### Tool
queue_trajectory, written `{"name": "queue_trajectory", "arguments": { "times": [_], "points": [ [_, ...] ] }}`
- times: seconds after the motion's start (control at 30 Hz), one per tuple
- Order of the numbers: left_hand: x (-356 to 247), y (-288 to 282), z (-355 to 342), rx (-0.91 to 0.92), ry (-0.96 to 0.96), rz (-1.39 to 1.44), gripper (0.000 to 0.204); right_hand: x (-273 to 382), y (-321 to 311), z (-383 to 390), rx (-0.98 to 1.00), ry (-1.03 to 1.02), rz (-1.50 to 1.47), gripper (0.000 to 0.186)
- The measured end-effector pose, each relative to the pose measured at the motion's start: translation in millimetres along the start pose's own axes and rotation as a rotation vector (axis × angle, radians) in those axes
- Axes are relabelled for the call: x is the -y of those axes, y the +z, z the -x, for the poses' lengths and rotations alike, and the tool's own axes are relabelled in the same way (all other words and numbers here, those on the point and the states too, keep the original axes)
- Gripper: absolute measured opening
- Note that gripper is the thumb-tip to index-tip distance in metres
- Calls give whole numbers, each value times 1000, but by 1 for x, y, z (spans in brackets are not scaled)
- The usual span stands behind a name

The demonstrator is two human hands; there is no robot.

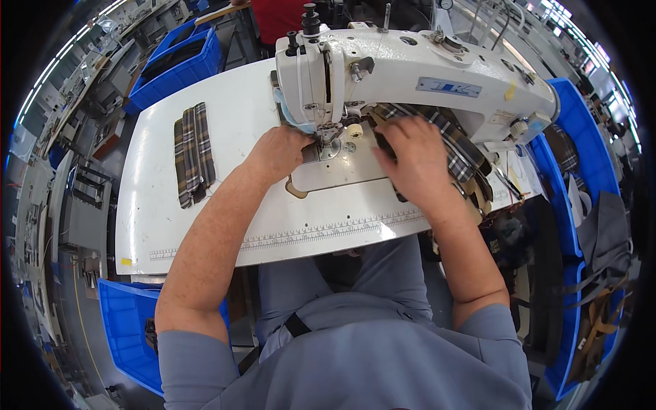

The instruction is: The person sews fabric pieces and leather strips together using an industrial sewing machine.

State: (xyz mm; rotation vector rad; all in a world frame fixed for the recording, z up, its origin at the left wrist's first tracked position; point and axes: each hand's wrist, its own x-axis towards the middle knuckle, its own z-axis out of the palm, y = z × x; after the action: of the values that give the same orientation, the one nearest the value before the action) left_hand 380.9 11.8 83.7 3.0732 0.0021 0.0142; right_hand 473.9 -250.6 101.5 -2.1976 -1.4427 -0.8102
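Observation:
A white industrial sewing machine [383,58] stands on a white table [157,123]. Beside its presser foot [329,140], on the left, my left hand [279,152] is closed with the fingertips close to the needle area. Whatever those fingers pinch is hidden. Under the machine's arm lie several plaid fabric pieces [459,149] in brown, black and white. My right hand [414,156] reaches over their left end, thumb apart from the fingers and slightly blurred. Two plaid strips [194,154] lie side by side on the table's left part.
Blue bins stand around the table: one far left [179,68] with dark material, one near left [126,335], and others at the right [581,130] holding fabric. Dark grey cloth [607,229] hangs over a right bin. A printed ruler [328,232] runs along the front edge.

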Motion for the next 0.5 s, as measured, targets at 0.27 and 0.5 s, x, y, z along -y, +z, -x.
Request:
{"name": "queue_trajectory", "arguments": {
  "times": [0.27, 0.5],
  "points": [
    [39, 7, 48, -224, 269, -505, 25, -63, -36, 35, 155, 339, 150, 66],
    [53, -14, 152, -165, -53, -351, 40, -56, -41, 28, 100, 294, 43, 61]
  ]
}}
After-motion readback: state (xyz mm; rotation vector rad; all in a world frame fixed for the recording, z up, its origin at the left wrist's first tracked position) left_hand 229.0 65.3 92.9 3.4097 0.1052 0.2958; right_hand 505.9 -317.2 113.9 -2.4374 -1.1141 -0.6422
